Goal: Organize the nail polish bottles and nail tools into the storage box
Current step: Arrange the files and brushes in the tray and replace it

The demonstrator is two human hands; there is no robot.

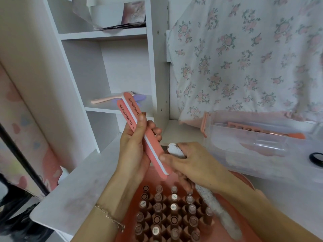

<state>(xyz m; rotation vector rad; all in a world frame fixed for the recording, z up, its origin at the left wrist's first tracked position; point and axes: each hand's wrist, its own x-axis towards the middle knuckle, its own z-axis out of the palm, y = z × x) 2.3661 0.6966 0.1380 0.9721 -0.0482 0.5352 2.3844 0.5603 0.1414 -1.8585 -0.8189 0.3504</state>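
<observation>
Rows of nail polish bottles (162, 212) stand upright, caps up, in a pink tray (225, 231) at the bottom of the view, on the white tabletop (83, 186). Above them, the left hand (134, 151) grips two pink nail files (139, 126) printed SANANMOG, holding them together and tilted, their upper ends pointing toward the white shelf unit (104, 67). The right hand (194, 165) curls around a grey speckled nail buffer (215, 208) that runs down over the bottles, while its thumb touches the lower part of the pink files. To the right, near the hands, a clear storage box (262, 151) with a pink latch lies on the tabletop. A thin bracelet (110, 217) circles the left wrist. Floral fabric (244, 58) hangs behind the box, and a pale pink tool (104, 100) rests on a shelf.
</observation>
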